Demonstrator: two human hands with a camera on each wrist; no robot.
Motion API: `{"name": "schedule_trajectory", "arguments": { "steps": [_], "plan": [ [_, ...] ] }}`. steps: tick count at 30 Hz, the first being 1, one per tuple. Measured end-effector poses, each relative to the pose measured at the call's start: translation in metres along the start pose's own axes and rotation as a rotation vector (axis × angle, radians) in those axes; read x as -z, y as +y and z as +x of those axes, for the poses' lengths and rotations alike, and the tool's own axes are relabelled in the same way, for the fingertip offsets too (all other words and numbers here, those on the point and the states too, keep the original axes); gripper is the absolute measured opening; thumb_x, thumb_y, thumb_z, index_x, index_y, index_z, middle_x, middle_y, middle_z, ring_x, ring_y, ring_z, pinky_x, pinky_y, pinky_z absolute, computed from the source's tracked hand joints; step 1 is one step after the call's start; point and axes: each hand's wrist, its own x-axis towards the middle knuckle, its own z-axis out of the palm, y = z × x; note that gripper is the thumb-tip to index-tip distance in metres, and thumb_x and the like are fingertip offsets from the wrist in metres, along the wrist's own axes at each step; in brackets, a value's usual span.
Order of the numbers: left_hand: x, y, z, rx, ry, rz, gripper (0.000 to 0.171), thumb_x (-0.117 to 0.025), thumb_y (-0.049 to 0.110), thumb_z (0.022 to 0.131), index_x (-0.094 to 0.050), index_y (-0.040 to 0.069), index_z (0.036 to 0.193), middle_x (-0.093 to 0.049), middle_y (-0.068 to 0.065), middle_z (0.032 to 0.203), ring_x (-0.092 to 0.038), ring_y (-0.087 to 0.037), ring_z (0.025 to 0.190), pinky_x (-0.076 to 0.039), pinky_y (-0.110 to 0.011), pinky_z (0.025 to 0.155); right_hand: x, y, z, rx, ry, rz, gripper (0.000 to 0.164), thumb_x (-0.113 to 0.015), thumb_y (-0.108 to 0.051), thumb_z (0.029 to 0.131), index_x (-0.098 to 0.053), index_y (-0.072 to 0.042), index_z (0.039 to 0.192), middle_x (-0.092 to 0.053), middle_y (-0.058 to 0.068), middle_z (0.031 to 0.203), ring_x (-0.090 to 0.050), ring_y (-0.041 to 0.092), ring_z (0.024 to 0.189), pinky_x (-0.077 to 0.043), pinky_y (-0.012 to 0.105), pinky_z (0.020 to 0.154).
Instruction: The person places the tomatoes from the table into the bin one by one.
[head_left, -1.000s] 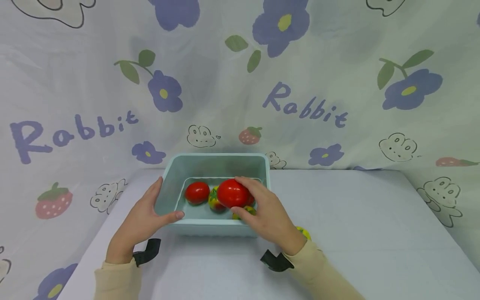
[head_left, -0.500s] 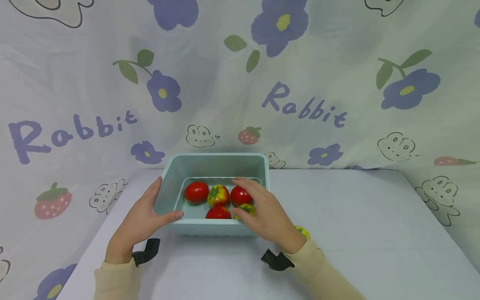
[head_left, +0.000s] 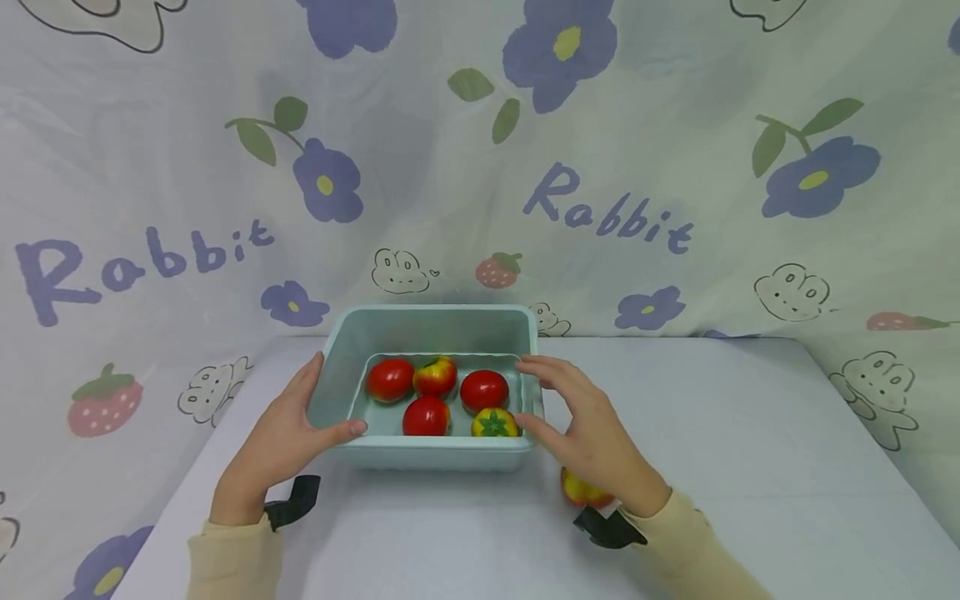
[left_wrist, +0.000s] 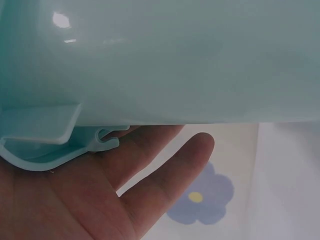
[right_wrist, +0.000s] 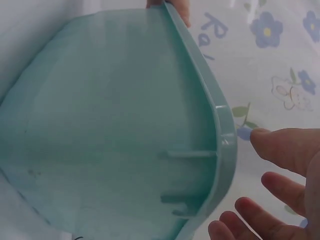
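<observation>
A light teal plastic bin stands on the table. My left hand holds its front left corner, thumb over the rim and fingers along the outside. In the left wrist view, the fingers extend under the rim. Inside lie two smooth red tomatoes, a red-and-yellow apple, a red fruit with a yellowish edge and a yellow fruit with a green star mark. My right hand is spread beside the right wall, holding nothing; the right wrist view shows it apart from the rim.
A yellow-and-red fruit sits on the white table under my right wrist, partly hidden. A printed cloth hangs behind the bin. A black strap piece is at my right wrist.
My right hand has let go of the red fruit, which dropped into the bin and rolled slightly left. The hand then moved right, out of the bin. The red-and-yellow apple shifted back.
</observation>
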Motion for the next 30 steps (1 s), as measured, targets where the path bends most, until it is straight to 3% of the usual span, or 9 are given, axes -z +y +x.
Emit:
{"name": "schedule_trajectory", "arguments": {
  "steps": [12, 30],
  "plan": [
    [0.000, 0.000, 0.001, 0.000, 0.005, 0.005, 0.121, -0.077, 0.056, 0.082, -0.001, 0.005, 0.161, -0.012, -0.023, 0.165, -0.021, -0.049, 0.146, -0.026, -0.075, 0.107, 0.019, 0.008, -0.018, -0.016, 0.020, -0.073, 0.057, -0.081, -0.017, 0.087, -0.058, -0.017, 0.139, -0.054, 0.000, 0.145, -0.061, 0.020, 0.115, -0.056, 0.047, 0.093],
    [-0.001, -0.002, 0.000, -0.008, 0.010, -0.003, 0.121, -0.077, 0.056, 0.082, -0.002, 0.004, 0.161, -0.012, -0.023, 0.166, -0.021, -0.048, 0.147, -0.026, -0.075, 0.108, 0.027, 0.024, -0.050, -0.068, -0.019, -0.121, 0.054, -0.081, -0.016, 0.086, -0.059, -0.019, 0.136, -0.054, -0.003, 0.143, -0.060, 0.019, 0.118, -0.056, 0.047, 0.093]
  ]
}}
